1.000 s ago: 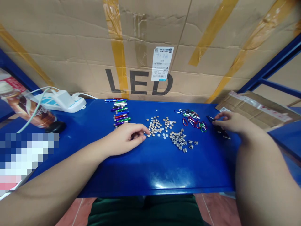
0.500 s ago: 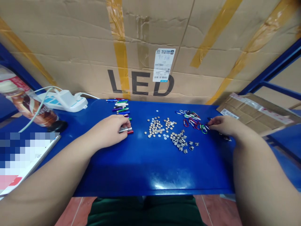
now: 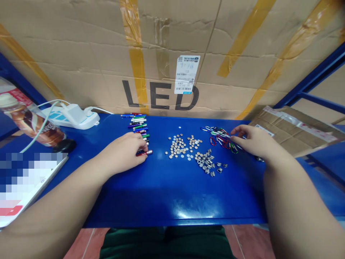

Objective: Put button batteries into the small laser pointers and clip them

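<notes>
- Red and silver slim metal tube (image 3: 145, 153), perhaps a small penlight, sits at the lower end of a row on the left-centre of the table. The left hand (image 3: 121, 154) seems to pinch it between thumb and fingers, though the fingers hide part of it.
- Right hand (image 3: 256, 142) is well apart from the left, at the right of the frame. Its fingers are loosely open and reach just beside a tangled heap of coloured metal carabiner clips (image 3: 219, 137); I cannot tell if they touch the clips.
- Multicoloured slim metal tubes (image 3: 137, 126) lie side by side just above the left hand, close enough that a careless pull could knock them out of line.
- Silver button cells (image 3: 178, 145) lie in loose piles at the centre, with small silver metal pieces (image 3: 207, 162) just below. They are round and small, so a sleeve or wrist passing over them could make them roll or mix together.
- Clips are hooked together, so lifting one could drag others and scatter them into the small pieces nearby.
- Glossy blue metal table (image 3: 172, 203) has a smooth top, and things near its front edge could slide off.
- Brown cardboard box (image 3: 161, 95) printed with black "LED" stands behind the table, at the top of the frame.
</notes>
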Demonstrator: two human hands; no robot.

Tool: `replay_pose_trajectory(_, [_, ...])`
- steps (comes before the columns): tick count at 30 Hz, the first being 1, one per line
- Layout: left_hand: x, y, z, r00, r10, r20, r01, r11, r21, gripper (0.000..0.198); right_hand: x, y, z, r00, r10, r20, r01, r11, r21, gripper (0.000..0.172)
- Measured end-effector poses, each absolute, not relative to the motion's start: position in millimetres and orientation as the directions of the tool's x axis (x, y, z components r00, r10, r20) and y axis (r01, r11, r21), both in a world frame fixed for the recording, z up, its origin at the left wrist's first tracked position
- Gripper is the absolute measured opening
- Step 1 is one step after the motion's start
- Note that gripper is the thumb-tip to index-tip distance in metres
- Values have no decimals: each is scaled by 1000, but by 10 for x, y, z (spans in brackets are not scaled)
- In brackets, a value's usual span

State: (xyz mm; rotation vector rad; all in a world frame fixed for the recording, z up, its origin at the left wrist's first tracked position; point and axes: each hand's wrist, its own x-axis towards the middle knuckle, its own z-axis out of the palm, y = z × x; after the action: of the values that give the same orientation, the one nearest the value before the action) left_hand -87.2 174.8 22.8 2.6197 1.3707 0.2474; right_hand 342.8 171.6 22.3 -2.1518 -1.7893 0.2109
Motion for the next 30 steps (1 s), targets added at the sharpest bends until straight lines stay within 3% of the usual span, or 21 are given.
replay_pose_trajectory(3, [-846,1737,256,535,836,123,777,-544,316,19,3410,1693,238,191,978,89,883,-132,-450,20])
replay_pose_trajectory(5, [-814,1730,266,465,873,144,739,-473,479,22,3393,1681,239,160,982,95,839,-85,-537,23])
replay_pose_trajectory(8, [-752,1717,251,366,921,132,534,-324,781,29,3337,1669,221,80,988,132,772,22,-635,27])
replay_pose_trajectory(11, [-685,1695,216,406,910,85,334,-235,913,43,3252,1656,190,-56,988,141,726,138,-674,31])
replay_pose_trajectory(13, [-647,1680,192,455,890,38,313,-200,929,47,3169,1643,178,-171,975,140,727,221,-650,30])
replay_pose_trajectory(20, [-574,1671,117,517,855,-48,357,-164,920,33,2663,1607,139,-502,841,203,713,535,-453,18])
replay_pose_trajectory(26, [-503,1625,111,584,810,50,356,-311,881,29,2366,1608,71,-499,853,153,825,522,-215,11])
replay_pose_trajectory(30, [-471,1605,115,594,799,95,370,-377,849,31,2312,1588,76,-498,857,136,836,515,-188,8])
